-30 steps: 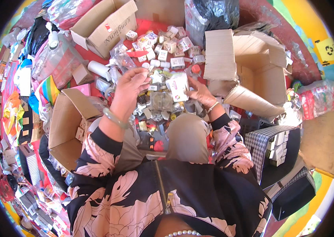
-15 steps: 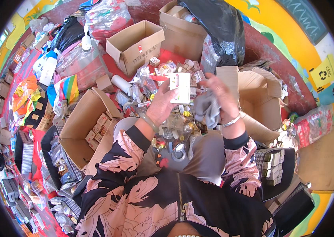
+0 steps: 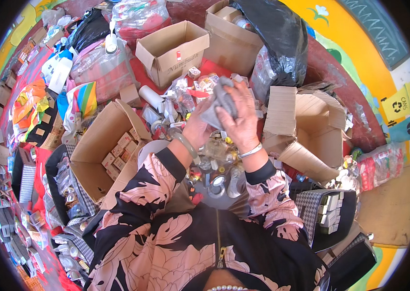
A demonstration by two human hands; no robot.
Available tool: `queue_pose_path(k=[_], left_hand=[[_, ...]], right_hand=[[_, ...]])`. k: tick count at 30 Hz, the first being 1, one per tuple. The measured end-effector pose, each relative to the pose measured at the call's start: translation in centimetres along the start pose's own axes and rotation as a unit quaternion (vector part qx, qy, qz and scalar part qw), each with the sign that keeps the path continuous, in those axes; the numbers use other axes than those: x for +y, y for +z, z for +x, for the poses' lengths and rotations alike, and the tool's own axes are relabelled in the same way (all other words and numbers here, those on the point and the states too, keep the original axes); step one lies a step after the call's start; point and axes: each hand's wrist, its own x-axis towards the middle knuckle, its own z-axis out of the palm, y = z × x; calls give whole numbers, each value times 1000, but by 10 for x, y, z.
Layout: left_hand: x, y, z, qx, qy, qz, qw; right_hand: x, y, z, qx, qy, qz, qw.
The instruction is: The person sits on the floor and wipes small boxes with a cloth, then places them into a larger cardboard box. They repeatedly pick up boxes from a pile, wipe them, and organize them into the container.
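Note:
My right hand (image 3: pixel 243 119) is wrapped round a grey cloth (image 3: pixel 222 103) and presses it against what my left hand (image 3: pixel 197 128) holds. The small white box, plainly seen in my left hand in the earlier frame, is now covered by the cloth and my fingers. Both hands are raised close together above a heap of small boxes, clear plastic and bottles. Below them lies a clear plastic container (image 3: pixel 214 149) among the heap. To the left stands an open cardboard box (image 3: pixel 84 145) with several small cartons (image 3: pixel 120 150) inside.
An open cardboard box (image 3: pixel 319 153) stands at the right, near a checked bin (image 3: pixel 307 206) of small white boxes. Further off are another open carton (image 3: pixel 159 65) and a black plastic bag (image 3: pixel 285 43). Bags and bins crowd the left.
My right hand has brought the grey cloth leftward and up onto the white box in my left hand, hiding it. The view has shifted slightly.

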Motion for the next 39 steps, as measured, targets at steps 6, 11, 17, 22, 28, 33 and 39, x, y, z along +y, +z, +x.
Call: queue_pose_path(k=[6,11,17,22,28,33,39], left_hand=[[2,13,7,-91,-70,-32,993],[-1,27,4,-52,-37,27,998],[-7,6,5,-165,216,632,726],[-13,-23,12,-184,257,709,630],[-11,12,7,-81,-146,-6,986],[-1,-13,22,-169,-127,-53,976],[-4,-7,15,-71,106,382,915]], right_hand=[[22,-18,2,-38,87,275,957],[18,-34,5,-135,-16,54,989],[30,-35,-2,-29,35,140,989],[36,-27,-6,77,159,159,971],[52,-22,3,151,286,292,900],[75,-41,1,167,312,496,793],[11,-27,-3,-108,-106,-39,988]])
